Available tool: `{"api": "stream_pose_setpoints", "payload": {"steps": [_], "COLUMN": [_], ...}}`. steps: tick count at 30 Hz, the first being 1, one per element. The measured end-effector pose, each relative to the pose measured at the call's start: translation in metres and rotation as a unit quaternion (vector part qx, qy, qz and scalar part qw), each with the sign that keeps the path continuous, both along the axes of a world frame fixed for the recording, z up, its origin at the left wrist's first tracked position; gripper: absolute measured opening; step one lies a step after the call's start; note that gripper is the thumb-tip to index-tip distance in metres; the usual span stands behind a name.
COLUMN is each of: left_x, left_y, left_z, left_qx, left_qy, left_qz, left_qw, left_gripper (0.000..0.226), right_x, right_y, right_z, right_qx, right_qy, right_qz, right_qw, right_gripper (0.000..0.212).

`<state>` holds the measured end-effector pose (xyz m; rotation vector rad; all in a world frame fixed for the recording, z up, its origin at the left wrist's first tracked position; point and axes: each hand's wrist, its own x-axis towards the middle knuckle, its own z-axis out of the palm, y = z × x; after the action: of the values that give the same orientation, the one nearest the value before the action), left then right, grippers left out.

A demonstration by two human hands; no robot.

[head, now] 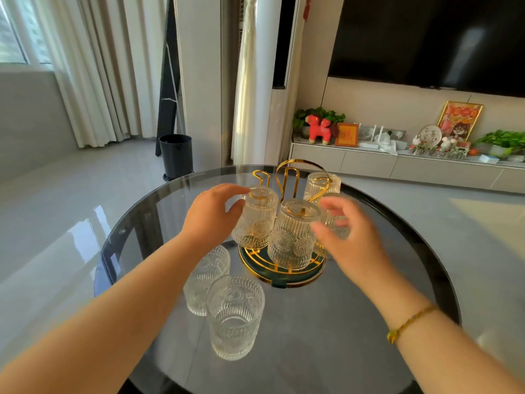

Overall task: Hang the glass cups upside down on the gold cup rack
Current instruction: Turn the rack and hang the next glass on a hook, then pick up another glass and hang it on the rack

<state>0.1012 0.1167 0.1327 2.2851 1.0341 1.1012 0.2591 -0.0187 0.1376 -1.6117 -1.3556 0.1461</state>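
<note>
meanwhile the left hand (211, 214) gripped a cup (255, 217) upside down on the gold rack (284, 268); the right hand (349, 237) hovered open, blurred. next, likely, came the two upright cups (233, 314) waiting on the surface (341, 322).

Round dark glass-topped table (369, 322) occupies the foreground. Beyond it, a black cylindrical bin (175, 155) stands on the pale glossy floor near cream curtains (93, 69). A large dark television (431, 38) hangs on the wall above a low cabinet (369, 163) carrying a red toy horse (319, 128), potted plants (502, 143) and a gold-framed picture (459, 119).
</note>
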Motion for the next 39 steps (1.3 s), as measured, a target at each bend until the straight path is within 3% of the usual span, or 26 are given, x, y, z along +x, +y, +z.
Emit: {"api": "stream_pose_setpoints", "payload": {"steps": [4, 7, 10, 14, 18, 24, 30, 34, 39], "left_x": [-0.033, -0.054, -0.066, -0.071, -0.073, -0.074, -0.055, -0.007, 0.066], "left_y": [-0.017, -0.028, -0.038, -0.045, -0.046, -0.045, -0.043, -0.042, -0.028], "left_z": [-0.030, -0.054, -0.072, -0.081, -0.081, -0.078, -0.057, -0.018, 0.028], "left_qx": [-0.033, -0.078, -0.135, -0.172, -0.179, -0.191, -0.016, 0.051, 0.061], "left_qy": [-0.034, -0.043, -0.046, -0.052, -0.050, -0.035, -0.010, -0.005, 0.063], "left_qz": [0.042, 0.039, 0.016, -0.008, -0.008, -0.005, 0.078, -0.007, -0.065], "left_qw": [0.998, 0.995, 0.990, 0.984, 0.982, 0.981, 0.997, 0.999, 0.994], "left_gripper": [0.031, 0.041, 0.055, 0.063, 0.065, 0.064, 0.040, 0.034, 0.046], "right_x": [-0.046, -0.072, -0.087, -0.098, -0.101, -0.098, -0.084, -0.057, -0.011], "right_y": [-0.031, -0.040, -0.036, -0.022, -0.013, -0.011, -0.038, -0.058, -0.076], "right_z": [-0.066, -0.109, -0.132, -0.137, -0.138, -0.136, -0.130, -0.112, -0.084], "right_qx": [-0.044, -0.150, -0.228, -0.203, -0.191, -0.203, -0.172, -0.118, -0.047], "right_qy": [0.120, 0.173, 0.134, 0.111, 0.144, 0.186, 0.217, 0.262, 0.281], "right_qz": [0.058, 0.097, 0.096, 0.064, 0.061, 0.075, 0.065, 0.031, -0.005], "right_qw": [0.990, 0.969, 0.960, 0.971, 0.969, 0.958, 0.959, 0.958, 0.959], "right_gripper": [0.049, 0.074, 0.098, 0.115, 0.110, 0.088, 0.071, 0.070, 0.063]}}
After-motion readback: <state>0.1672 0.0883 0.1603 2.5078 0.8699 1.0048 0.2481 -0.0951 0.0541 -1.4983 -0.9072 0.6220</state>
